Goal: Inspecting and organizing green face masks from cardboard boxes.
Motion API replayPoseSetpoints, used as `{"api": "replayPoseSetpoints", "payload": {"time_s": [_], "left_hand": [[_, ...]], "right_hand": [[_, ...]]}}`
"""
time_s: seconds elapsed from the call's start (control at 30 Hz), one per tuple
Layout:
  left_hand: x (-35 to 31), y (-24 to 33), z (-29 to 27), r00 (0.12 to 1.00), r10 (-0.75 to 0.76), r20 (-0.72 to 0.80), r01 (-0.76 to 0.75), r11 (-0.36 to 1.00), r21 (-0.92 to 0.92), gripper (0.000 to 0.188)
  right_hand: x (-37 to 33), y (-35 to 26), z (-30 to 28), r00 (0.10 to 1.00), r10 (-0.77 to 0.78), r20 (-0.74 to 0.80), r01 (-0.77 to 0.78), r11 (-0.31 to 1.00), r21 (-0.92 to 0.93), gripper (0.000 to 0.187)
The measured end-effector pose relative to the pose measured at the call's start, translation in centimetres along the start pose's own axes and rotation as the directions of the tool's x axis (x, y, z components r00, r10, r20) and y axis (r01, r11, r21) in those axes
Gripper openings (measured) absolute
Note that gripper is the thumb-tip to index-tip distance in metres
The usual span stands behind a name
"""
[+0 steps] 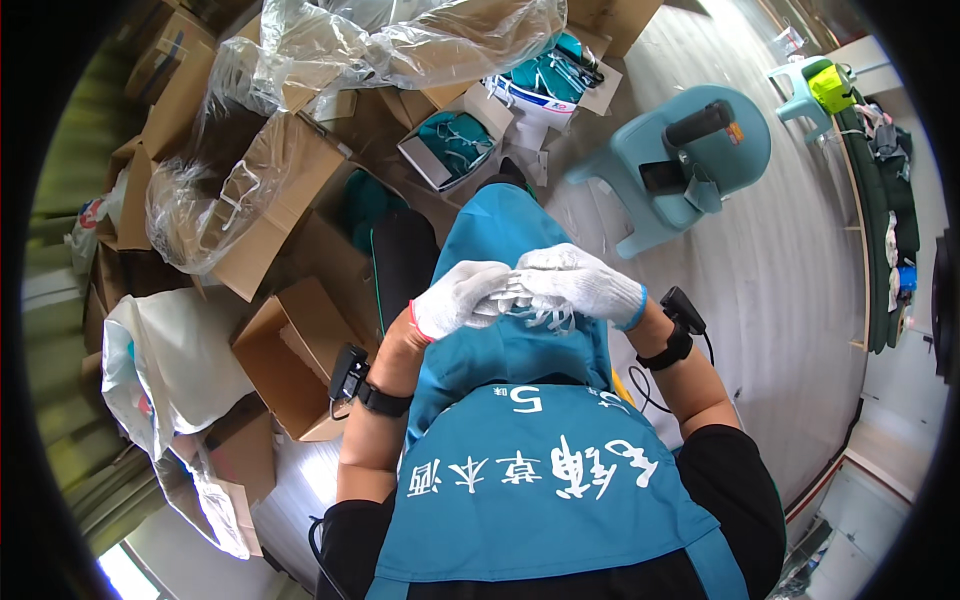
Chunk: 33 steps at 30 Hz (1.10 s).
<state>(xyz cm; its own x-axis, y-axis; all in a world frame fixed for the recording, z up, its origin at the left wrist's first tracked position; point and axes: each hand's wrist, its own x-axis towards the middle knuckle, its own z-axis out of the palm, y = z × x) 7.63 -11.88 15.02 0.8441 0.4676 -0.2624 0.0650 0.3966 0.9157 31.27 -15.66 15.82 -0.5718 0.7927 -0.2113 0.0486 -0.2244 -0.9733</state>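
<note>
White strings [560, 316] hang where left hand [462, 300] and right hand [578, 282] meet, both pinching, probably keeping them bunched above the apron [500, 358].

The wide fisheye view looks steeply down from the wearer's head, close above the apron [540, 450], with the left hand [465, 300] and right hand [578, 282] near its middle. It takes in a cardboard box [325, 322] left of the grip and a chair [742, 155] beyond, rightward.
</note>
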Motion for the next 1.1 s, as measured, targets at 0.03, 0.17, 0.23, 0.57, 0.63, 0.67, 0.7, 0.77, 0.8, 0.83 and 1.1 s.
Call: {"api": "replayPoseSetpoints", "payload": {"time_s": [0.03,0.17,0.23,0.57,0.63,0.67,0.7,0.77,0.8,0.83,1.1], "left_hand": [[-0.1,-0.1,-0.3,1.000,-0.015,-0.009,0.015,1.000,0.002,0.040],[-0.4,-0.6,-1.4,0.987,-0.147,-0.061,0.149,0.989,0.023,0.052],[-0.4,-0.8,-1.7,0.983,-0.127,-0.132,0.140,0.985,0.097,0.055],[0.5,0.5,0.2,0.997,-0.040,0.061,-0.007,0.779,0.627,0.030],[0.2,0.8,0.4,0.995,-0.065,0.078,0.017,0.862,0.506,0.032],[0.0,1.0,0.5,0.996,-0.033,0.079,0.000,0.924,0.383,0.030],[-0.2,1.2,0.6,0.998,-0.007,0.068,-0.011,0.966,0.259,0.027],[-0.4,1.7,0.6,0.999,0.018,0.030,-0.021,0.995,0.097,0.025],[-0.4,2.1,0.7,1.000,0.016,0.007,-0.016,0.998,0.065,0.026],[-0.5,2.5,0.8,1.000,0.009,-0.013,-0.009,0.999,0.032,0.026],[-3.6,6.1,4.0,0.997,-0.079,-0.014,0.077,0.988,-0.135,0.025]], "right_hand": [[0.1,0.3,0.1,0.995,-0.101,-0.009,0.101,0.994,-0.036,0.021],[0.4,1.0,0.5,0.992,-0.122,-0.032,0.121,0.992,-0.036,0.019],[0.6,0.7,0.7,0.999,0.037,-0.002,-0.037,0.988,0.150,0.019],[0.7,-1.8,1.1,0.845,0.525,0.105,-0.485,0.833,-0.266,0.041],[0.3,-1.6,1.1,0.882,0.451,0.138,-0.440,0.892,-0.105,0.037],[0.1,-1.5,1.2,0.888,0.441,0.126,-0.451,0.890,0.064,0.036],[-0.2,-1.5,1.4,0.865,0.492,0.101,-0.502,0.841,0.204,0.035],[-0.4,-1.8,1.9,0.915,0.386,0.113,-0.387,0.768,0.510,0.030],[-0.4,-2.1,2.4,0.935,0.350,0.058,-0.320,0.760,0.566,0.029],[-0.4,-2.5,2.8,0.955,0.294,0.027,-0.246,0.741,0.625,0.029],[-2.6,-6.6,4.6,0.978,0.206,-0.012,-0.120,0.616,0.779,0.013]]}}
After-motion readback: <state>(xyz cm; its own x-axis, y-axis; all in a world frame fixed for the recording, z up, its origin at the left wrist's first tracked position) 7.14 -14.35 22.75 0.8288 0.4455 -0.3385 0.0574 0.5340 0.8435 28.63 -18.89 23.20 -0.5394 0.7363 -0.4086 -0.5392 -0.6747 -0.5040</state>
